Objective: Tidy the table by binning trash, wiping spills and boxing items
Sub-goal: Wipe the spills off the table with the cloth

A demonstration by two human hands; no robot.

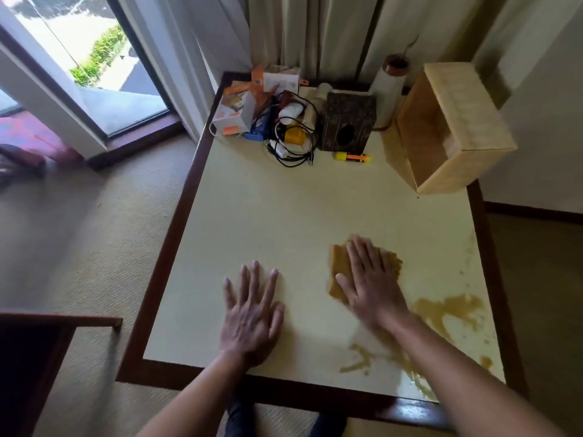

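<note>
Hands both flat on desk (252, 216), fingers spread, gripping nothing. Left hand (250, 313) palm down on bare surface near front edge, likely bracing body weight for the reach. Right hand (366, 279) pressed onto brown-soaked cloth (339, 272), open palm pinning it down to spread pressure over the wipe; slight blur at wrist. Brown spill (448, 310) just right of that forearm, streaks trailing to front edge, specks up the right side; wiping judged partway, most of puddle left. Far side, left to right: orange-and-white cartons (235, 111), tangled black cables (296, 152) with chargers, dark tissue box (347, 124), yellow-orange marker (351, 157), paper towel roll (388, 86), wooden box (454, 130) tipped on its side, opening toward clutter, apparently empty. Boxing not yet begun. No bin visible.
</note>
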